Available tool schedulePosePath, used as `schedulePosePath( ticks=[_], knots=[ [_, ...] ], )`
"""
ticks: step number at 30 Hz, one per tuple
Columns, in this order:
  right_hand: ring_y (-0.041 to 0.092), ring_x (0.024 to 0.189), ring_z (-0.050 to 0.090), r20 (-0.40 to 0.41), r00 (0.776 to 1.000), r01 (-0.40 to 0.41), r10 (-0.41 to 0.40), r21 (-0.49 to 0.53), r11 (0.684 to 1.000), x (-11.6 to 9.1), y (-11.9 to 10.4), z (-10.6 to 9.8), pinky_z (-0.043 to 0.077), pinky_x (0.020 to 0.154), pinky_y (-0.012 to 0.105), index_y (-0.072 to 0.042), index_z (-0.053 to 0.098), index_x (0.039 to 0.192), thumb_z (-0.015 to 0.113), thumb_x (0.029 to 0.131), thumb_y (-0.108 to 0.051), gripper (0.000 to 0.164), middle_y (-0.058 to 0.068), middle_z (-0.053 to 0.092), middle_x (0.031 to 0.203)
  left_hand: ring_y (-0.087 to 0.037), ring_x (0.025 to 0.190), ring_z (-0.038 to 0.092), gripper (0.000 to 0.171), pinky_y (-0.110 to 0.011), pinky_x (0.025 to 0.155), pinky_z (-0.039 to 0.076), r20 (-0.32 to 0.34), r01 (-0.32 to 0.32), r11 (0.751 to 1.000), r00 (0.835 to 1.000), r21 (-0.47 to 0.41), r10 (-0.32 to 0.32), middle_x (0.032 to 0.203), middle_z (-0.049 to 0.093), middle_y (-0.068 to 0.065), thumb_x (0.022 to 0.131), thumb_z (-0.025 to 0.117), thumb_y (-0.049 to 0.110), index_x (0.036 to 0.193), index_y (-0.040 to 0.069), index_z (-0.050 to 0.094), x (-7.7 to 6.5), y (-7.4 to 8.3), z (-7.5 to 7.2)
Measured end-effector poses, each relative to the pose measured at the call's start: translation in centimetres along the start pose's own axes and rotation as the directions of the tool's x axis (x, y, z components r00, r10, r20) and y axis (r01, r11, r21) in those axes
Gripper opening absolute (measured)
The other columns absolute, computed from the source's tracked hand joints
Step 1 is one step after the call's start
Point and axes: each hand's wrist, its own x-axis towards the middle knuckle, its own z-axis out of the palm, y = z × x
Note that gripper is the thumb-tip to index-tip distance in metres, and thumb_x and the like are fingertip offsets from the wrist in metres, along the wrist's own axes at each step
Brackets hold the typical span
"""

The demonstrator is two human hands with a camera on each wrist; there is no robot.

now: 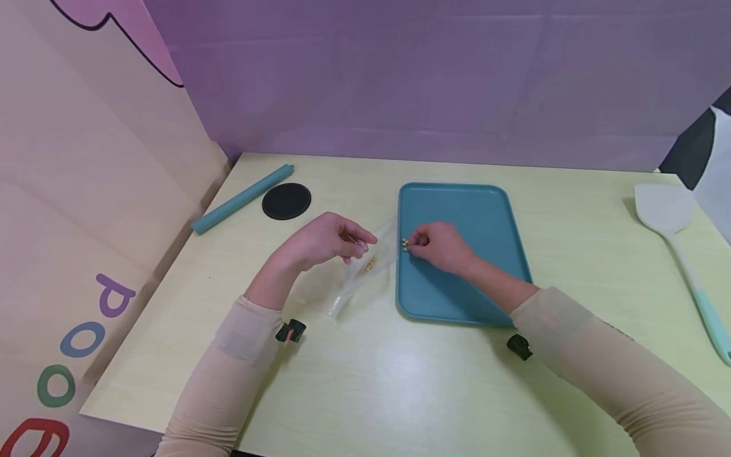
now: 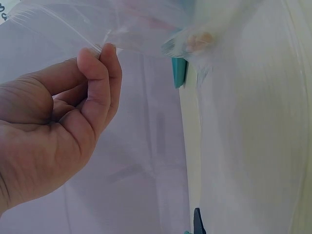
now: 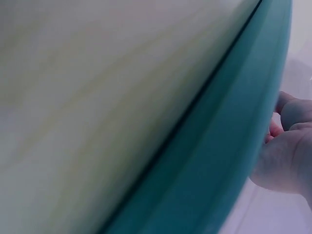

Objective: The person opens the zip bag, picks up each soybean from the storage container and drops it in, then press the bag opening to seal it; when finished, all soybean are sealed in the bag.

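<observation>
My left hand (image 1: 328,241) pinches the edge of a clear plastic bag (image 1: 382,251) between thumb and fingers. The left wrist view also shows those fingertips on the thin film (image 2: 141,24). Low in the bag lies a cluster of small tan beans (image 1: 368,264). Above the left rim of a blue tray (image 1: 480,254), my right hand (image 1: 441,246) holds several tan beans (image 1: 405,245) at its curled fingertips. In the right wrist view the tray's side (image 3: 209,141) hides much of that hand (image 3: 287,151).
At the back left lie a teal rolling pin (image 1: 245,198) and a round black mat (image 1: 287,201). A white turner with a mint handle (image 1: 665,209) lies at the far right. A purple backdrop (image 1: 428,82) stands behind the pale table (image 1: 388,381).
</observation>
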Motion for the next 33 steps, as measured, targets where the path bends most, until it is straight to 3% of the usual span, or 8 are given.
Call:
schedulePosePath(
  ticks=[6, 15, 23, 28, 33],
  knots=[
    [0.019, 0.071, 0.055, -0.002, 1.000, -0.027, 0.028, 0.061, 0.998, -0.2, 0.0, -0.2, 0.044, 0.064, 0.029, 0.001, 0.074, 0.095, 0.067, 0.095, -0.009, 0.012, 0.006, 0.068, 0.081, -0.020, 0.084, 0.063, 0.030, -0.049, 0.090, 0.053, 0.001, -0.002, 1.000, 1.000, 0.003, 0.002, 0.116, 0.069, -0.020, 0.096, 0.068, 0.003, 0.126, -0.001, 0.069, 0.0, 0.0, 0.0],
    [0.019, 0.064, 0.055, 0.022, 0.997, -0.080, 0.077, 0.205, 0.975, -0.6, -1.0, -1.1, 0.047, 0.062, 0.031, -0.001, 0.074, 0.105, 0.065, 0.099, -0.016, 0.018, 0.011, 0.066, 0.080, -0.021, 0.083, 0.063, 0.031, -0.052, 0.091, 0.052, 0.002, -0.005, 1.000, 1.000, 0.008, 0.005, 0.115, 0.069, -0.020, 0.096, 0.068, 0.003, 0.126, 0.000, 0.070, -0.1, 0.1, 0.0],
    [0.024, 0.065, 0.052, -0.015, 0.998, -0.060, 0.068, 0.297, 0.953, -1.0, -2.7, -2.0, 0.044, 0.061, 0.033, -0.001, 0.072, 0.110, 0.067, 0.099, -0.018, 0.021, 0.011, 0.058, 0.074, -0.019, 0.078, 0.062, 0.030, -0.050, 0.090, 0.053, 0.000, -0.010, 1.000, 1.000, 0.009, 0.010, 0.113, 0.069, -0.020, 0.096, 0.068, 0.003, 0.126, 0.000, 0.070, -0.1, 0.0, 0.0],
    [0.034, 0.068, 0.053, -0.026, 0.999, -0.028, 0.039, 0.332, 0.943, -1.2, -3.3, -2.3, 0.043, 0.059, 0.033, 0.000, 0.071, 0.112, 0.067, 0.099, -0.019, 0.023, 0.010, 0.055, 0.071, -0.020, 0.080, 0.062, 0.031, -0.050, 0.090, 0.053, 0.001, -0.010, 1.000, 1.000, 0.006, 0.010, 0.113, 0.069, -0.020, 0.096, 0.068, 0.003, 0.126, 0.000, 0.070, -0.1, -0.1, 0.0],
    [0.026, 0.065, 0.052, -0.029, 1.000, -0.001, 0.012, 0.358, 0.934, -1.5, -3.8, -2.3, 0.044, 0.058, 0.031, -0.002, 0.073, 0.111, 0.069, 0.098, -0.019, 0.022, 0.021, 0.058, 0.078, -0.021, 0.083, 0.063, 0.031, -0.052, 0.092, 0.052, 0.005, -0.004, 1.000, 1.000, -0.002, 0.004, 0.115, 0.069, -0.020, 0.096, 0.068, 0.002, 0.127, 0.000, 0.069, -0.1, 0.0, 0.0]
  ],
)
